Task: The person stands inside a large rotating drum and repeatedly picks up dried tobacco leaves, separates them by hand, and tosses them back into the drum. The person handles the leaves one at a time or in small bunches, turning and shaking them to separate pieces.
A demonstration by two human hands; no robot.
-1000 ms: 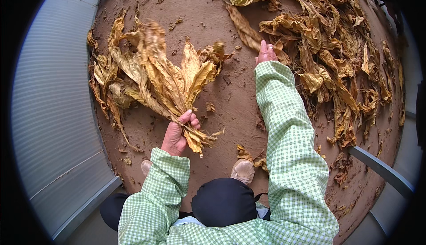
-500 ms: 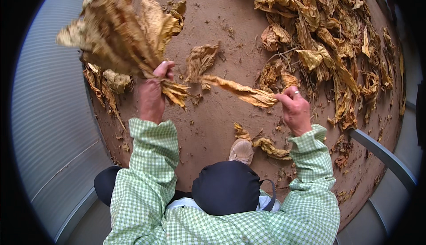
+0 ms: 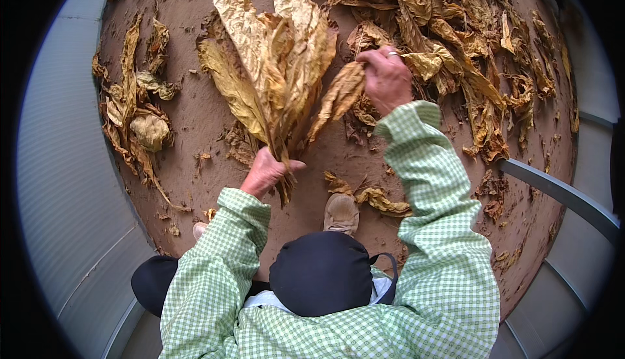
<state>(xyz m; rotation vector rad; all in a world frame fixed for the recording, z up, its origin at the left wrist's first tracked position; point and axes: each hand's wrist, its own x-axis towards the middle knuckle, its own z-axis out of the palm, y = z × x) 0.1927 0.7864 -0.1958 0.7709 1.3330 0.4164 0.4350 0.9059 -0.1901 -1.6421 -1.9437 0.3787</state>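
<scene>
My left hand [image 3: 265, 171] is closed round the stem ends of a bunch of dried tobacco leaves [image 3: 277, 66]. The golden-brown blades fan out away from me above the floor. To the right, my right hand [image 3: 385, 80] pinches one narrow, curled tobacco leaf [image 3: 338, 95] by its far end. This leaf slants down toward the bunch's right side; whether its lower end touches the bunch I cannot tell. Just beyond my right hand begins a large pile of dried tobacco leaves [image 3: 449, 33].
More loose leaves [image 3: 140, 111] lie on the brown floor [image 3: 189, 111] beside the ridged grey wall [image 3: 71, 151] at left. A curled leaf [image 3: 384, 201] rests near my shoe [image 3: 342, 212]. A grey metal bar [image 3: 560, 193] juts in from the right.
My left hand has moved right and nearer to me, bringing the bunch from the left to the middle. The right hand has gone farther out and left, still holding a single leaf.
</scene>
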